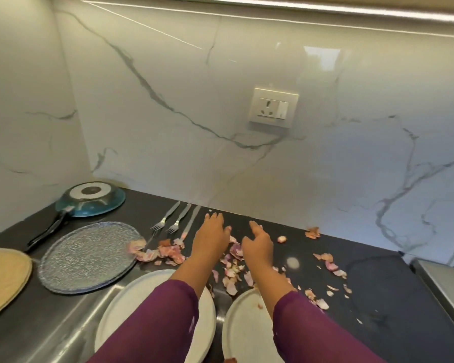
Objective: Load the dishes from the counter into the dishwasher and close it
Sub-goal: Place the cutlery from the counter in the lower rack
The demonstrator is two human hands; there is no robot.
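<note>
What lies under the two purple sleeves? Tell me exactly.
Under the left sleeve, a pale round plate; under the right sleeve, a second pale plate. Each sleeve covers part of its plate, so what lies there cannot be seen.

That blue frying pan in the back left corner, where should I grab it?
Grip the black handle, coming from the front left. The pan lies upside down, rim flat on the counter, so its body offers no edge; the handle sticks out toward you beside the glass plate.
</note>
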